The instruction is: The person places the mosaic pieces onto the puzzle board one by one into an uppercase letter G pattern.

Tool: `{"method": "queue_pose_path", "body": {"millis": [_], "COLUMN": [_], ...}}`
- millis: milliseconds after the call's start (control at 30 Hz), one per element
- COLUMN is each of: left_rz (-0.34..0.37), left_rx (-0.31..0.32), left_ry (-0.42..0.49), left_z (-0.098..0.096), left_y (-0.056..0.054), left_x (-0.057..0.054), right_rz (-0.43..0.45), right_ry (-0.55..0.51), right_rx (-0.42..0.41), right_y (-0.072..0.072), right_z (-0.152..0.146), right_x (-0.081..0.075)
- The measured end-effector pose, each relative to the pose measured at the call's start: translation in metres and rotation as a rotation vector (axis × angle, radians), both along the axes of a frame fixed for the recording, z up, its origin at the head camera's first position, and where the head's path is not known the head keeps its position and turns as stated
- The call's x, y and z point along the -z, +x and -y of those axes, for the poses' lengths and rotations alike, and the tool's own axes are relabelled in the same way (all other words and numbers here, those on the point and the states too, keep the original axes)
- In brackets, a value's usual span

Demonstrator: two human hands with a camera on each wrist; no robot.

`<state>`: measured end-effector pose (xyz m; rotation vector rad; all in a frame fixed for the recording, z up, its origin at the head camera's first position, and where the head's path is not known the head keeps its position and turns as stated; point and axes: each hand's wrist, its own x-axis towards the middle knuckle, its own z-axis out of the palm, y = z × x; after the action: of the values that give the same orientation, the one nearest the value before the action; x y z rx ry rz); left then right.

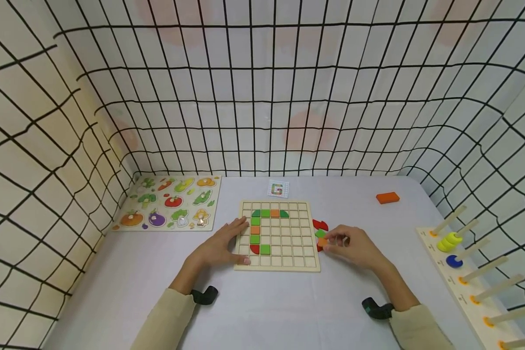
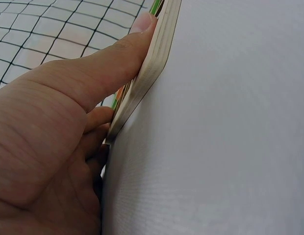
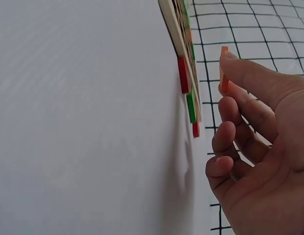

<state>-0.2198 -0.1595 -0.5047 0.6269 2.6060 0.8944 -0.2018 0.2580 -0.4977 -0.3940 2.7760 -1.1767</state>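
Note:
A wooden grid board (image 1: 284, 240) lies on the white table, with green, orange and red tiles forming an angular curve over its left and upper cells. My left hand (image 1: 223, 244) rests at the board's left edge, fingers spread, the thumb (image 2: 117, 58) lying over the rim. Beside the right edge, my right hand (image 1: 354, 245) pinches an orange tile (image 3: 224, 68) between thumb and forefinger, raised off the table in the right wrist view. Red tiles (image 1: 320, 224) and a green tile (image 3: 191, 107) lie along that edge, close to the right fingertips.
Behind the board lies a small pattern card (image 1: 278, 188). A vegetable puzzle board (image 1: 168, 203) is at the back left, an orange block (image 1: 387, 198) at the back right. A peg stand (image 1: 468, 291) with yellow and blue beads runs along the right. Black netting (image 1: 262, 102) surrounds the table.

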Motion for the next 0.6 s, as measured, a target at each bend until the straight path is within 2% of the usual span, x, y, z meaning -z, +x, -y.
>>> {"method": "queue_pose_path", "body": {"millis": [300, 600], "left_rz": [0.002, -0.001], "left_rx": [0.01, -0.009], "left_ry": [0.02, 0.013], "left_z": [-0.001, -0.002], "left_y": [0.002, 0.001], "left_x": [-0.003, -0.002], "right_rz": [-0.029, -0.014], "right_ry": [-0.069, -0.057], "right_rx": [-0.026, -0.052], "right_y": [-0.005, -0.008], "right_z": [0.022, 0.045], "right_x": [-0.004, -0.004]}}
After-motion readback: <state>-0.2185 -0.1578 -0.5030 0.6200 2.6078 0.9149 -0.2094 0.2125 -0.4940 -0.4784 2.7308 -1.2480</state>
